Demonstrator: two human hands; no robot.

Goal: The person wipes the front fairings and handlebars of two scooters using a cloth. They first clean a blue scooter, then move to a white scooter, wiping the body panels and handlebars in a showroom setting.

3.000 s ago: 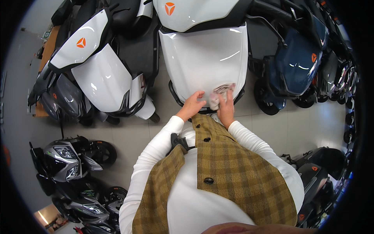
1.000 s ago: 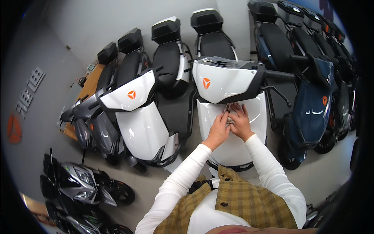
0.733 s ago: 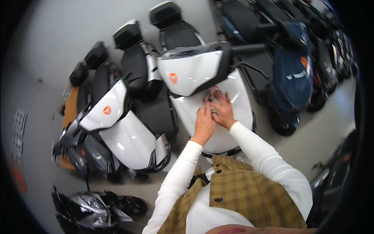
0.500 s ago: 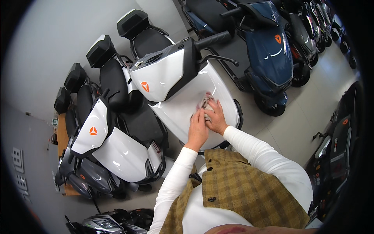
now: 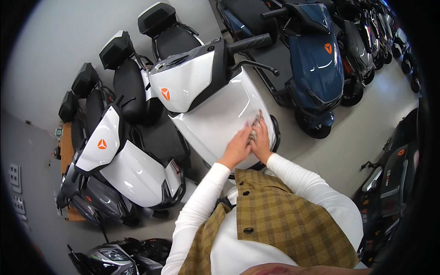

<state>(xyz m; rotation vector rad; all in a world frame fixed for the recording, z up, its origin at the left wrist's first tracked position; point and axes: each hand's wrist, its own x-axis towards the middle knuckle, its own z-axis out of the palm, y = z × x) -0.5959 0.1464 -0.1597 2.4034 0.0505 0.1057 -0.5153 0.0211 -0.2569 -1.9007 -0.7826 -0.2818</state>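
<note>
A crumpled pale cloth (image 5: pixel 252 133) with pinkish patches lies against the glossy white front panel of a scooter (image 5: pixel 211 126), near the panel's right lower edge. My left hand (image 5: pixel 236 149) presses on the cloth from the left, its fingers closed over it. From the other side my right hand (image 5: pixel 261 143) grips the same cloth, fingers pointing up the panel. The two hands touch each other, and much of the cloth is hidden beneath them. Some motion blur softens the fingertips. Above them are the scooter's white headstock cover (image 5: pixel 185 85) and black handlebar grip (image 5: pixel 250 43).
A second white scooter (image 5: pixel 137 176) stands close on the left. To the right is a blue scooter (image 5: pixel 316 59), with a row of others behind. A brake lever (image 5: pixel 261 66) juts out above my hands. A black vehicle (image 5: pixel 396 183) stands at the far right.
Both hands have slid with the cloth to the right and slightly down the white panel. The view has shifted a little, so the scooters on the left sit further left.
</note>
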